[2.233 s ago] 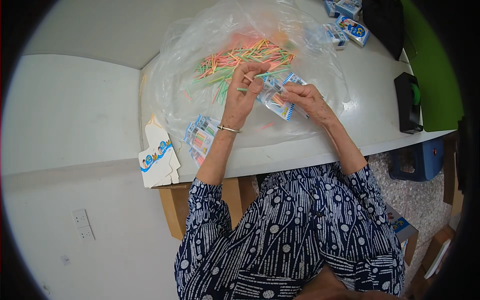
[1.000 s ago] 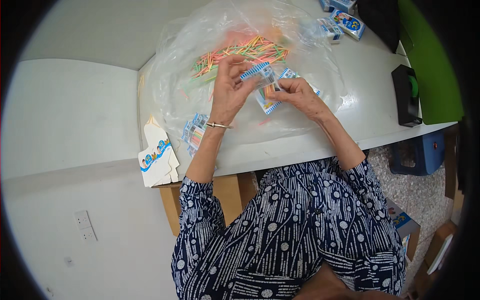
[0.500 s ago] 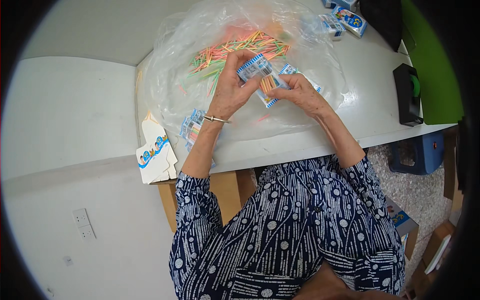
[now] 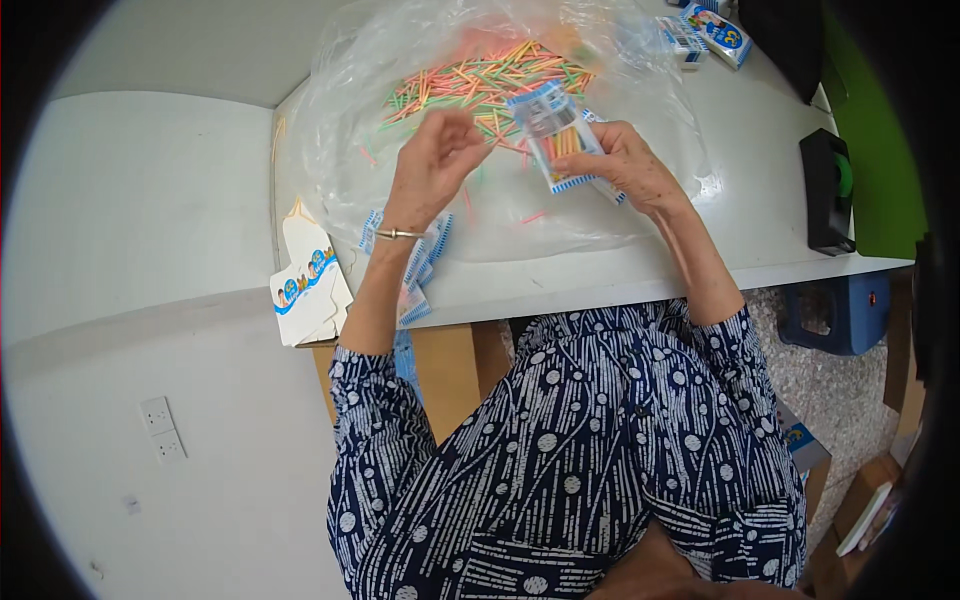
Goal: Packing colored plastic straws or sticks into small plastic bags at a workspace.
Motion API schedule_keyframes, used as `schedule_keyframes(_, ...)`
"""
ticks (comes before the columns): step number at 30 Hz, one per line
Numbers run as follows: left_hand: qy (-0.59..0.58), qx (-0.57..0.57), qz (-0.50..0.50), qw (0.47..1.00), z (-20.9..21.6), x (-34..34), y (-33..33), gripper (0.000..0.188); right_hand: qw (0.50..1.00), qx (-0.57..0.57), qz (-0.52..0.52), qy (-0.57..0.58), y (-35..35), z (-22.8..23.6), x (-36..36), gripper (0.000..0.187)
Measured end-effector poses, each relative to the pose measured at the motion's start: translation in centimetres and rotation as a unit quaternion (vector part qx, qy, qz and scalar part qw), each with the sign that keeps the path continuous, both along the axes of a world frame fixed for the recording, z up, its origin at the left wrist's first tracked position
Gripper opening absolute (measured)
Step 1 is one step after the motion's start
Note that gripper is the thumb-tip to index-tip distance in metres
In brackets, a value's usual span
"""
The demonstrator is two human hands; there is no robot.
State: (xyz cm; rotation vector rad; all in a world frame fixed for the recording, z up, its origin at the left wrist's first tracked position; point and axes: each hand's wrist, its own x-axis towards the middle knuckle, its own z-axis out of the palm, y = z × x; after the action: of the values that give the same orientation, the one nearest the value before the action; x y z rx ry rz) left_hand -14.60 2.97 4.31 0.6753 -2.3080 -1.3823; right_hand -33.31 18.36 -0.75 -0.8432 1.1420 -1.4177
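Observation:
In my right hand [image 4: 640, 170] is a small clear packet [image 4: 562, 140] with blue-striped ends and pastel sticks inside, gripped between thumb and fingers. Part of another packet [image 4: 608, 188] shows behind it, close to the same hand. My left hand [image 4: 440, 165] is off the packet, slightly blurred, its fingers loosely curled and the thumb apart, with nothing seen in it. Beyond both hands, a heap of loose pink, yellow and green sticks [image 4: 470, 85] lies on a spread clear plastic bag [image 4: 340, 150]. Several filled packets [image 4: 430, 250] lie by my left forearm at the table's near edge.
White printed card pieces [image 4: 308, 290] are stacked at the table's left corner. A black tape dispenser [image 4: 825, 190] stands at the right. Small printed boxes [image 4: 715, 35] lie at the far right. Below the table are a cardboard box [image 4: 445, 375] and a blue stool [image 4: 840, 315].
My left hand has let go of the packet and moved left, away from it. The right hand has shifted slightly right, still holding the packet.

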Motion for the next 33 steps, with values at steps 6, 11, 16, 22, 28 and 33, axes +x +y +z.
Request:
schedule_keyframes(6, -0.259, -0.361, -0.015, 0.896, -4.7, 3.6, 0.6, 0.025, 0.999, 0.000, -0.025, 0.020, -0.1, -0.9, 0.6, 0.036)
schedule_keyframes(11, -0.239, -0.383, 0.017, 0.892, -6.9, 3.3, 1.2, 0.026, 0.999, 0.009, -0.016, 0.027, -0.1, -1.1, 0.9, 0.036)
schedule_keyframes(16, -0.221, -0.396, 0.016, 0.891, -6.9, 2.8, 1.9, 0.027, 1.000, 0.010, -0.012, 0.015, -0.2, -2.0, 0.6, 0.037)
schedule_keyframes(22, -0.123, -0.354, 0.012, 0.927, -4.8, 2.7, 1.2, 0.017, 1.000, 0.003, -0.012, -0.022, -0.2, -1.7, 0.7, 0.035)
schedule_keyframes(28, 0.127, 0.116, 0.110, 0.979, 0.4, 0.3, 0.9, 0.012, 0.997, 0.024, 0.063, -0.021, 0.0, -2.0, 0.2, 0.034)
schedule_keyframes(33, 0.238, 0.136, 0.116, 0.955, 2.9, -2.4, 1.5, 0.016, 0.991, 0.060, 0.108, 0.049, 0.0, -3.0, 0.3, 0.031)
